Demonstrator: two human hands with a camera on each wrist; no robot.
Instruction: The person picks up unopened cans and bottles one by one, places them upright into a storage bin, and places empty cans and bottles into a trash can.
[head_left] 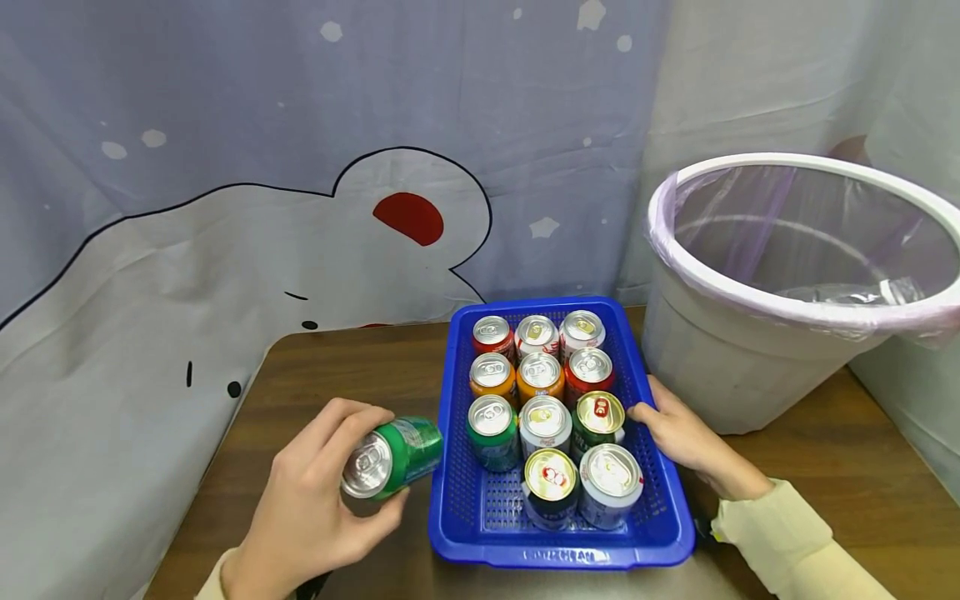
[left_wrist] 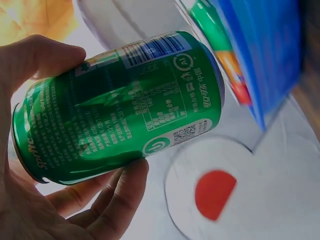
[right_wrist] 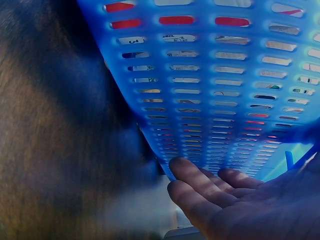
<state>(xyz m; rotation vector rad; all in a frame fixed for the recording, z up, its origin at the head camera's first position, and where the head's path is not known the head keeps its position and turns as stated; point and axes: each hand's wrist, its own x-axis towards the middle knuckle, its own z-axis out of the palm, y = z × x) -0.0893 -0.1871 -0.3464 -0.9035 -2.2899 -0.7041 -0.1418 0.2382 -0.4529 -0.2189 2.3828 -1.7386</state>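
In my left hand (head_left: 322, 492) is a green Sprite can (head_left: 416, 450), held tilted on its side with its silver top toward me. The left wrist view shows thumb and fingers gripping the can (left_wrist: 120, 107) around its printed label. Right of it is a blue plastic basket (head_left: 562, 557) holding several upright drink cans in rows: red, orange, green, white and dark ones. My right hand (head_left: 686, 433) holds the basket's right rim, thumb over the edge. In the right wrist view its fingers (right_wrist: 195, 197) lie against the slotted outside of the basket.
A pale bin (head_left: 697, 358) with a plastic liner stands right of the basket, close to my right hand. Under everything is a brown wooden table (head_left: 352, 358). A printed curtain (head_left: 247, 100) hangs behind it.
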